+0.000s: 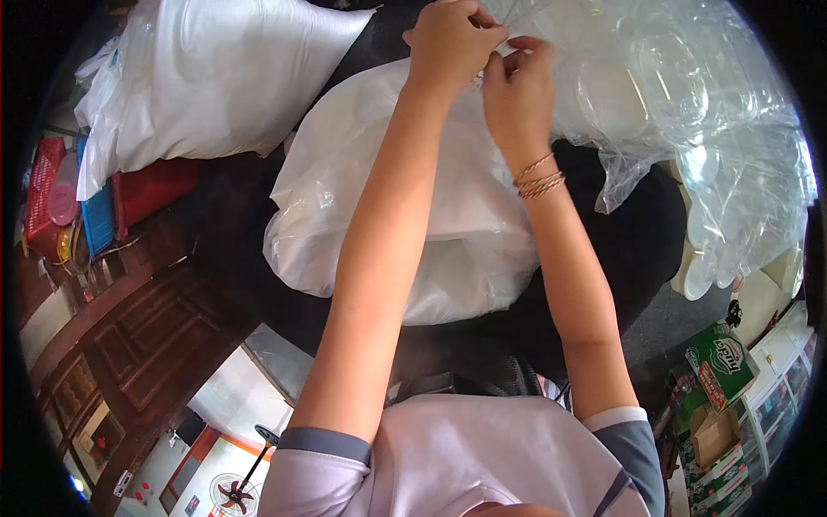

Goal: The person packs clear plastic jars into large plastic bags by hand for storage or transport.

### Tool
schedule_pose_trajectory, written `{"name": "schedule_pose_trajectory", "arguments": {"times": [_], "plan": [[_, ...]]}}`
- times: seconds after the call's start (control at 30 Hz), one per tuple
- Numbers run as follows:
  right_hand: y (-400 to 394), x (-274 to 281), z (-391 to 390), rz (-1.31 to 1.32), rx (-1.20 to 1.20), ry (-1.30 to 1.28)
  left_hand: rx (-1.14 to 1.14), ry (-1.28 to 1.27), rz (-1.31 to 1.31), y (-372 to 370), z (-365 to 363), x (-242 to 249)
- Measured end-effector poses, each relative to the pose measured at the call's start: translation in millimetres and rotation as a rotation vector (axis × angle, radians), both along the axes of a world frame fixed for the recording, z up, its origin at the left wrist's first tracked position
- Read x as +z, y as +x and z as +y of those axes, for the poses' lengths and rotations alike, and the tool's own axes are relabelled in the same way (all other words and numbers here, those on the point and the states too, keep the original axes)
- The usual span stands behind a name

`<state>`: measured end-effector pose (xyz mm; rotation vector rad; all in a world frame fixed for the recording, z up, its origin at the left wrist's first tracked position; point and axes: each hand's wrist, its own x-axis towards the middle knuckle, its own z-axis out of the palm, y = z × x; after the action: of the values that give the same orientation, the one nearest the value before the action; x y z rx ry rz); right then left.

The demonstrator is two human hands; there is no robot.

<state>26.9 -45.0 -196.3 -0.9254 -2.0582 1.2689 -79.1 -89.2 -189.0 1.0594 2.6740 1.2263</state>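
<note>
My left hand (454,47) and my right hand (520,90) are close together at the top of the view. Fingers of both are closed in a pinch around a thin pale plastic strip (514,12); its far end is out of view and my fingers partly cover it. Woven bracelets circle my right wrist. Below my forearms lies a bulging, translucent white plastic bag (469,194), its contents blurred by the film. Just right of my hands spreads a large clear plastic bag (633,82), with round, pale, stacked pieces showing through.
A full white sack (233,82) stands at upper left. Beside it are a red basket (43,185) and a blue basket (96,202). The bags rest over a dark surface (642,233). Green cardboard boxes (722,366) are at lower right, and a fan (234,493) is at lower left.
</note>
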Motion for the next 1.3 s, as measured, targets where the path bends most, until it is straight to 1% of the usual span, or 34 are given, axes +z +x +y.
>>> {"name": "schedule_pose_trajectory", "arguments": {"times": [0.03, 0.1, 0.13, 0.23, 0.33, 0.37, 0.4, 0.43, 0.47, 0.53, 0.63, 0.67, 0.77, 0.8, 0.83, 0.9, 0.93, 1.03, 1.13, 1.23, 1.3], "plan": [[1, -2, -2, -0.029, 0.049, -0.016, 0.006, -0.045, -0.001, 0, 2, 4], [5, -7, -6, -0.087, 0.144, -0.053, -0.072, -0.102, 0.015, -7, 1, 8], [2, -14, -3, -0.09, 0.2, -0.181, -0.11, -0.132, 0.024, -9, 1, 9], [-3, -8, 1, 0.078, 0.25, -0.683, -0.026, -0.235, -0.199, -8, 9, 19], [-7, -13, 9, 0.412, 0.176, -1.059, 0.153, -0.243, -0.71, -2, 17, 37], [-9, -13, 12, 0.41, 0.171, -1.065, 0.141, -0.092, -0.682, -3, 17, 21], [-10, -13, 15, 0.407, 0.165, -1.07, 0.128, 0.06, -0.653, -7, 15, -9], [-10, -11, 16, 0.404, 0.16, -1.075, 0.115, 0.211, -0.623, -5, 15, -14], [-8, -8, 16, 0.374, 0.14, -1.051, 0.134, 0.215, -0.697, -5, 13, -19], [-4, 1, 13, 0.317, 0.105, -1.006, 0.173, 0.223, -0.838, 0, 2, 0], [3, 2, 18, 0.321, 0.055, -1.013, 0.281, 0.151, -0.806, -13, -11, -11], [6, 0, 22, 0.302, 0.081, -0.982, 0.253, 0.188, -0.757, -33, -24, -35], [8, -4, 30, 0.239, 0.137, -0.898, 0.061, 0.118, -0.7, -24, -32, -9], [9, -1, 27, 0.212, 0.133, -0.876, 0.034, 0.044, -0.654, -16, -27, 1], [10, 1, 21, 0.176, 0.133, -0.857, 0.001, 0.037, -0.598, -12, -22, 4], [9, 6, 15, 0.052, 0.132, -0.734, -0.059, 0.033, -0.488, -4, -13, 5], [8, 7, 15, -0.005, 0.129, -0.665, -0.057, 0.04, -0.484, -2, -9, 4], [9, 4, 17, -0.071, 0.139, -0.507, -0.061, 0.124, -0.476, -5, -5, -13], [8, -7, 18, -0.064, 0.148, -0.409, -0.078, 0.143, -0.419, -5, -6, -17], [5, -18, 18, 0.042, 0.135, -0.349, -0.108, 0.095, -0.507, -4, -2, -13], [6, -19, 20, 0.039, 0.122, -0.339, -0.129, 0.071, -0.455, -3, 1, -7]]}}
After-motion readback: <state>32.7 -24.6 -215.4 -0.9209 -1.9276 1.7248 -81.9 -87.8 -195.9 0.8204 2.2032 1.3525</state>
